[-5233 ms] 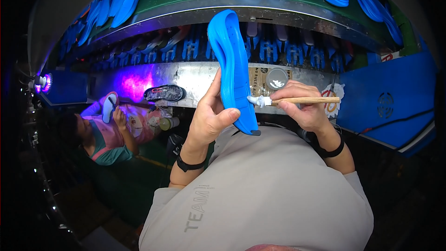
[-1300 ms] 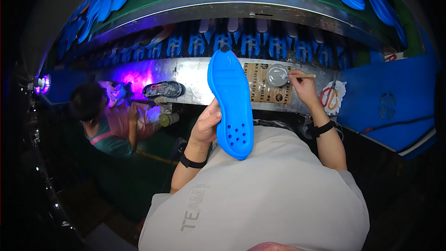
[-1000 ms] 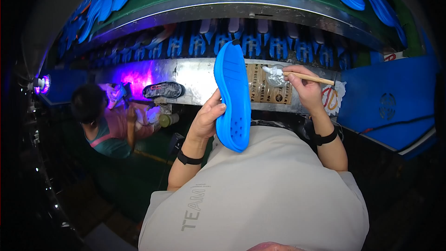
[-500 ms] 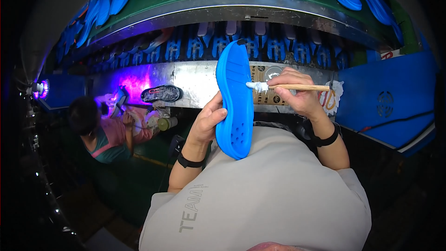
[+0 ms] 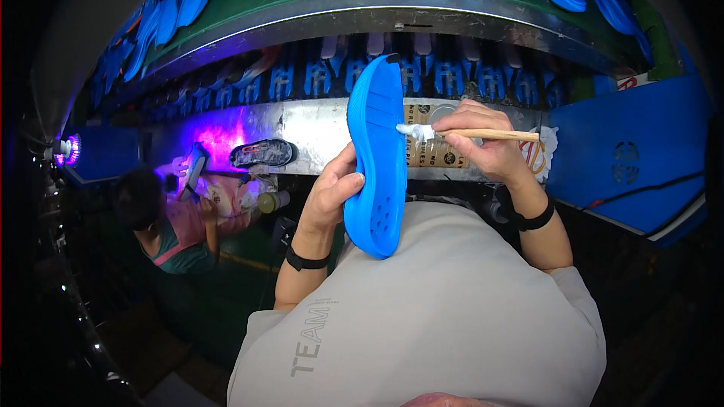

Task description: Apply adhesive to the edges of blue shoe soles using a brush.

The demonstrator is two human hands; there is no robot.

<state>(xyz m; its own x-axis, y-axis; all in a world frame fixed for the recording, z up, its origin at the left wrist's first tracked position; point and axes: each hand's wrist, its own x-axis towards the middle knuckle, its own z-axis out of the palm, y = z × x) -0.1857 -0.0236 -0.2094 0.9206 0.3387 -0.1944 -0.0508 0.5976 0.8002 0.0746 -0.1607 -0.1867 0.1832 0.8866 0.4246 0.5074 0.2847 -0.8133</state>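
Blue sole (image 5: 377, 158) in left hand's (image 5: 329, 192) grip; brush (image 5: 494, 134) in right hand's (image 5: 495, 153) pinch; tub (image 5: 440, 114) partly hidden

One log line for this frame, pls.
left hand: holds blue sole | right hand: holds wooden-handled brush, tip at sole's right edge | metal bench: dark shoe-shaped piece, brown sheet

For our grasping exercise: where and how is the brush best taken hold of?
Take the brush by its wooden handle, probably from the right: slim and straight, it points right, while the white head points left toward the blue sole.
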